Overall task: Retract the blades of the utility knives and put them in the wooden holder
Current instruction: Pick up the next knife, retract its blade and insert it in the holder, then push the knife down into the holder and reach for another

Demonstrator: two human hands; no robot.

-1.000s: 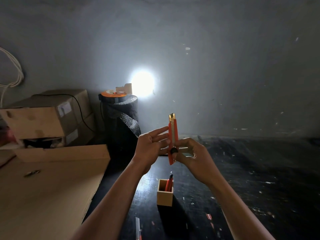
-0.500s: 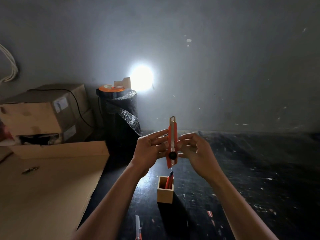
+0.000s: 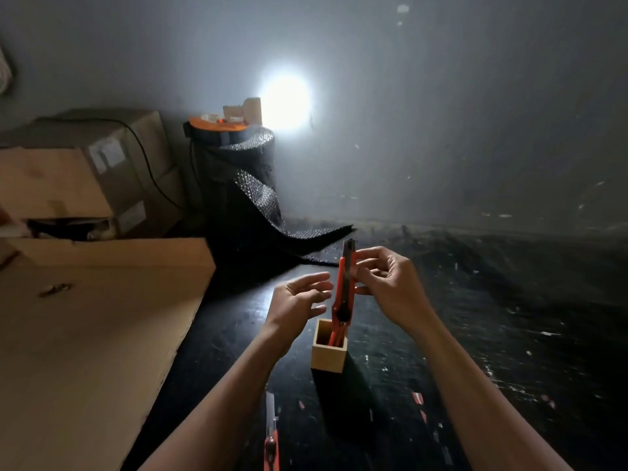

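My right hand (image 3: pixel 387 287) pinches the upper part of an orange utility knife (image 3: pixel 345 287), held upright with its dark metal tip on top. The knife's lower end hangs just above the open mouth of the square wooden holder (image 3: pixel 328 355), which stands on the black table. Inside the holder leans at least one other orange knife (image 3: pixel 334 338). My left hand (image 3: pixel 299 300) hovers just left of the held knife with its fingers spread, holding nothing. A third orange knife (image 3: pixel 271 436) lies on the table near the bottom edge, its pale blade sticking out.
A large cardboard sheet (image 3: pixel 85 334) covers the left of the table. Stacked cardboard boxes (image 3: pixel 78 178) stand behind it. A roll of black textured matting (image 3: pixel 244 185) with an orange spool (image 3: pixel 217 125) on top stands by the wall. Paint flecks and scraps dot the black tabletop (image 3: pixel 509 334).
The knife came down from chest height to just over the holder. My left hand let go of it and opened. The view tilted downward.
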